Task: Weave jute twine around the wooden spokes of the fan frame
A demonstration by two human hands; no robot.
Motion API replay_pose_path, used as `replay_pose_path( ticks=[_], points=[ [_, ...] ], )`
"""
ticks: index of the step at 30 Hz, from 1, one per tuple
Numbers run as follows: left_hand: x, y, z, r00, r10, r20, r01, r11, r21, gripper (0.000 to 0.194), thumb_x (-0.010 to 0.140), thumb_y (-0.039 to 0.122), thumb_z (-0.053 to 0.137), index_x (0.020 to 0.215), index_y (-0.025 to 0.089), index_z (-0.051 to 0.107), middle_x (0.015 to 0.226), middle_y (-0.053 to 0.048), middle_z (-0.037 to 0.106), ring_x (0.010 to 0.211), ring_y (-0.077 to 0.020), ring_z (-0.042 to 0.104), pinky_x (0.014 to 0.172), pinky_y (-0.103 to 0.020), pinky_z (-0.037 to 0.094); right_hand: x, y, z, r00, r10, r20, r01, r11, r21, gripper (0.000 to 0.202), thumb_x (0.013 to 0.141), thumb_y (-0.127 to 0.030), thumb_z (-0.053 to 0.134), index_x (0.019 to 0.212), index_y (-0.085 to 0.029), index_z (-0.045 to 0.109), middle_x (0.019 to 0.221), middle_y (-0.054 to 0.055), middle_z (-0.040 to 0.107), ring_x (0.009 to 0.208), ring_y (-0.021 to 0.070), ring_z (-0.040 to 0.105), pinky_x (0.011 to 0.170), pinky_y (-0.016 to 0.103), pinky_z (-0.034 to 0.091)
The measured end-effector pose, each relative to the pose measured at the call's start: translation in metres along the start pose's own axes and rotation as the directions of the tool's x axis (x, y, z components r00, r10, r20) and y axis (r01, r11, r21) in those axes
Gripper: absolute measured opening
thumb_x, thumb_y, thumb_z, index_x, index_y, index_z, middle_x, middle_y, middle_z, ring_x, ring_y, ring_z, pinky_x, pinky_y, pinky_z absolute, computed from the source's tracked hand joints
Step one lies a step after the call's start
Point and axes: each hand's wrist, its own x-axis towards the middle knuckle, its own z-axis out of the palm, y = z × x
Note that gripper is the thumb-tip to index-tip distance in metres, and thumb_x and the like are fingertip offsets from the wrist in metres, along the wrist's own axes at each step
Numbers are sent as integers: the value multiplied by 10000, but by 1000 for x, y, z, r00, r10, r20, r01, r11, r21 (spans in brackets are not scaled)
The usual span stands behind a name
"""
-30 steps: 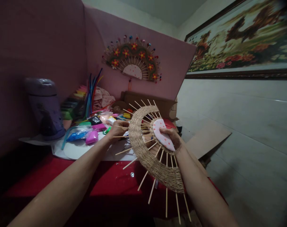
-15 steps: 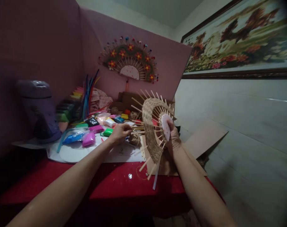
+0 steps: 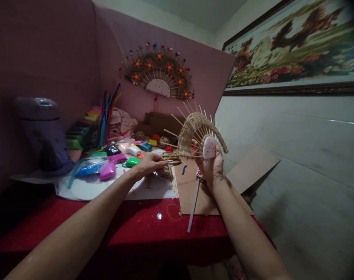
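Your right hand (image 3: 212,165) is gripping the jute-woven, stick-ribbed half-round fan (image 3: 197,130) upright; your left hand (image 3: 150,163), loosely curled, is resting leftward on the twine ball (image 3: 166,171).

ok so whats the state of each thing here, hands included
woven fan: half done, held up off the table, sticks bare at the ends
right hand: shut on the woven fan's spotted hub
left hand: resting on a twine ball
finished fan: hung on the pink board
purple flask: upright, lid on

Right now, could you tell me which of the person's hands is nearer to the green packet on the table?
Left. The left hand rests on the table just right of the green packet, while the right hand is farther right, raised and holding the woven fan.
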Motion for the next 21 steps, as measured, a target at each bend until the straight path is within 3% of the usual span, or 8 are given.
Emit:
replay_pose_path(
  ticks=[6, 11, 15, 18, 21],
  points=[
    [-4, 2, 7, 987, 22, 158, -31, 998, 55, 229, 680, 321, 631, 777, 125, 700, 527, -24, 621, 485, -99, 532, 487, -208, 400, 4, 3, -1, 992, -129, 0, 129, 991, 17, 390, 871, -434, 294, 1000, -226, 599, 1030, 32, 657, 988, 191, 599, 726, 353, 524],
    [-6, 2, 10, 969, -11, 248, 12, 1000, -2, 224, 658, 326, 655, 747, 125, 698, 524, -35, 629, 468, -106, 538, 469, -209, 395, 8, 4, -7, 990, -140, -26, 142, 986, 91, 376, 853, -443, 356, 1025, -211, 596, 1083, 62, 634, 1016, 193, 582, 807, 407, 487],
    [-7, 5, 9, 950, -51, 309, 63, 998, -31, 184, 638, 303, 666, 701, 131, 687, 529, -32, 628, 473, -111, 555, 465, -207, 393, 8, 1, -10, 990, -139, -34, 142, 986, 88, 377, 860, -437, 334, 996, -215, 606, 1035, 48, 653, 997, 191, 589, 776, 401, 499],
    [-6, 5, 6, 947, -55, 316, 54, 998, 13, 170, 623, 274, 662, 710, 131, 689, 523, -21, 618, 457, -108, 547, 457, -205, 394, 8, -1, -10, 991, -126, -49, 128, 990, 52, 391, 860, -448, 311, 990, -228, 608, 971, 47, 671, 962, 197, 602, 734, 411, 509],
    [0, -1, -3, 979, -38, 201, 23, 997, 79, 146, 593, 231, 650, 688, 127, 687, 520, -13, 611, 438, -99, 525, 451, -204, 392, 12, 1, -12, 979, -181, -99, 187, 981, 56, 348, 835, -452, 376, 965, -233, 613, 922, 26, 681, 897, 166, 622, 731, 364, 513]
  ],
)
